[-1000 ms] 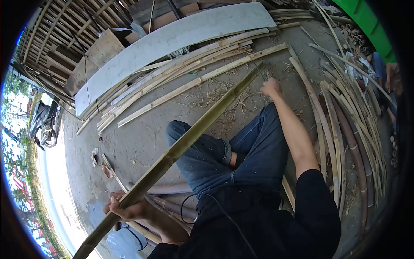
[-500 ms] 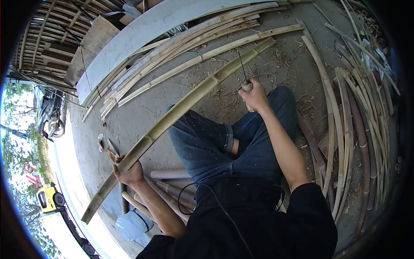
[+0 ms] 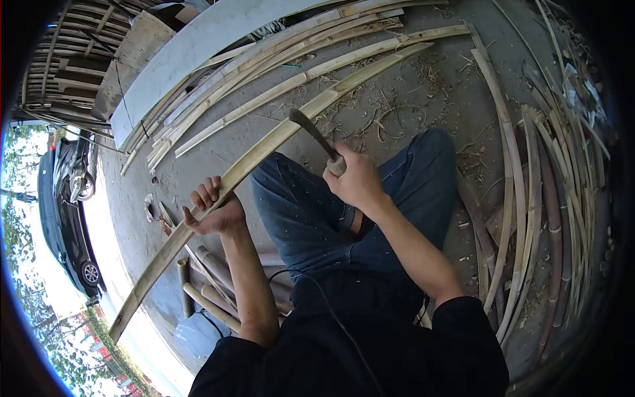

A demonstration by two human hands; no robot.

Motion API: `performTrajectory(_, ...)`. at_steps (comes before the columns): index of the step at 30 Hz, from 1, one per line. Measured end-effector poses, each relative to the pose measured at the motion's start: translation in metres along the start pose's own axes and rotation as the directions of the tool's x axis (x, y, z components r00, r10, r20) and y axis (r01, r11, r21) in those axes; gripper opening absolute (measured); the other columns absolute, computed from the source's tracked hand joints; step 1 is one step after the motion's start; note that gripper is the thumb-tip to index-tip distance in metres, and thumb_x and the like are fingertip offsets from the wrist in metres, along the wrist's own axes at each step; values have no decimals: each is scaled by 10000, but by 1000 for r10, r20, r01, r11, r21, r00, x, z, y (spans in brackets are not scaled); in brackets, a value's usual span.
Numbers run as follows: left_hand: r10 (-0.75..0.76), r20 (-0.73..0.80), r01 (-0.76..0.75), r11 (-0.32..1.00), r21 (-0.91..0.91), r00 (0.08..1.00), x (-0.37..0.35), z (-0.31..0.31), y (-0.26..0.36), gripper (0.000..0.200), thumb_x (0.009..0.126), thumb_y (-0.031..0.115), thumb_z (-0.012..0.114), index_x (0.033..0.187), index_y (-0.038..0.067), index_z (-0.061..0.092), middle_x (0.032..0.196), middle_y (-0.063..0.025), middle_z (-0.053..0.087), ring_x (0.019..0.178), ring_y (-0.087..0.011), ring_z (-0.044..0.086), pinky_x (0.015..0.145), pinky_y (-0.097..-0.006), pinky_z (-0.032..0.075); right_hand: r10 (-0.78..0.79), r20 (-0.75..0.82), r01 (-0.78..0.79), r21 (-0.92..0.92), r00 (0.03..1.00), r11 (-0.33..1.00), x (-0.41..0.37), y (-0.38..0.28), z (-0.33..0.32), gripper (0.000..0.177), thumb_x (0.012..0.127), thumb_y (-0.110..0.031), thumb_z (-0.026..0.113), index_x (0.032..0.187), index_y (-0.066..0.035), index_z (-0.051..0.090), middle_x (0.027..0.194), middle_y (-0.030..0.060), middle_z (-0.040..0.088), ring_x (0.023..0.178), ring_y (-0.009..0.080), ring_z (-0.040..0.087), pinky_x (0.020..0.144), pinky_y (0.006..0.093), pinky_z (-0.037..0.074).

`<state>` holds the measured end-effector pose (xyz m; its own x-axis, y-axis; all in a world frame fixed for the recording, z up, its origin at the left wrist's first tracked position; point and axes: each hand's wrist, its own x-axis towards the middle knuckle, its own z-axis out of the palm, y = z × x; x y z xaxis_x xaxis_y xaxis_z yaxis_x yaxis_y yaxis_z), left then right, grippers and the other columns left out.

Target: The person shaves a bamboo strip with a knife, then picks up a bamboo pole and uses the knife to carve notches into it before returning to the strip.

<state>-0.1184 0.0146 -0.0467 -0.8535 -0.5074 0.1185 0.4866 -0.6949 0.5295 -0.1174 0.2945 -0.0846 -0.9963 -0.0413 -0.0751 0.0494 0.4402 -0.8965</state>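
A long split length of bamboo [image 3: 270, 144] slants across in front of me, its hollow side up and the inner node walls showing. My left hand [image 3: 218, 212] grips it below the middle, palm underneath and fingers curled over the edge. My right hand [image 3: 360, 180] is closed around the wooden handle of a knife [image 3: 313, 132] with a dark, hooked blade. The tip of that blade overlaps the bamboo's near edge in this view. Beneath both hands are my crossed legs [image 3: 297, 212] in blue jeans.
Several pale bamboo strips [image 3: 324, 69] lie on the concrete beyond, beside a long pale board [image 3: 169, 73]. More strips and poles [image 3: 552, 212] are piled on the right. Shavings [image 3: 397, 109] litter the ground. Bamboo poles [image 3: 211, 308] lie at my left, and a motorbike [image 3: 81, 180] stands farther off.
My left hand has moved up along the bamboo. The knife has come left and turned, bringing its blade to the bamboo's edge. In the street, a dark car has replaced the yellow truck.
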Motion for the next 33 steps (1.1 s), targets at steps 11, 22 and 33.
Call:
performTrajectory(11,97,-220,-92,995,35,971,-46,4,-3,357,798,360,522,600,171,292,539,6,265,553,-151,283,632,-330,311,92,-54,-105,-358,994,928,60,32,-32,263,760,-150,722,982,-42,633,831,177,715,834,397,699,747,484,560)
performTrajectory(22,137,137,-158,975,155,981,-58,18,52,368,815,387,554,628,186,309,573,26,289,578,-127,285,660,-309,292,426,-247,-482,-602,871,637,140,167,-153,396,765,-166,700,1140,-44,664,1094,248,685,1065,367,665,911,452,540)
performTrajectory(33,128,85,-141,976,169,988,-44,19,68,410,825,395,581,630,185,289,570,26,266,568,-133,267,638,-307,283,157,5,-142,-399,988,906,63,40,-43,315,730,-178,745,974,10,674,849,239,705,864,413,700,805,470,561)
